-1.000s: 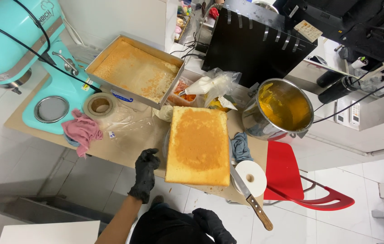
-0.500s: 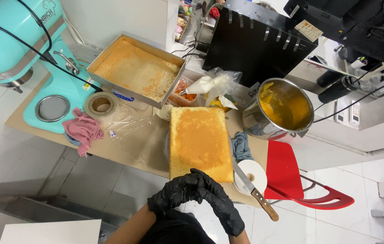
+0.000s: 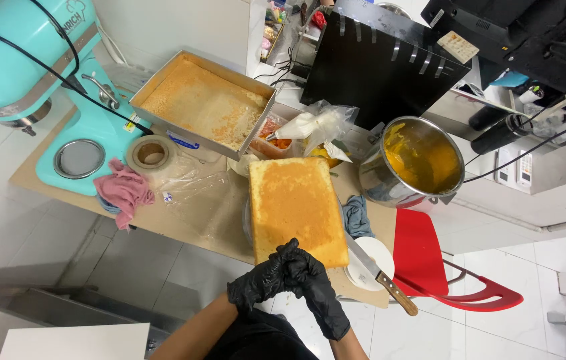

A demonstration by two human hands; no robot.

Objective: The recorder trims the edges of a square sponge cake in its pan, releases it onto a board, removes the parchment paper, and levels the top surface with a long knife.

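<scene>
At the bench's near edge, gloved left hand (image 3: 260, 283) and right hand (image 3: 313, 283) clasp each other, holding nothing. Both touch the sponge cake's (image 3: 294, 208) near end; a knife (image 3: 382, 277) lies just right.

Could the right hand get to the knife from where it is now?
Probably yes: the right hand, clasped with the left hand, is empty, and the knife lies uncovered on the plate beside it.

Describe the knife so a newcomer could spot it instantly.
Start at the big rectangular sponge cake on the brown worktop. Just right of its near corner a small white plate sits; the knife lies across it, the only thing with a wooden handle.
</scene>
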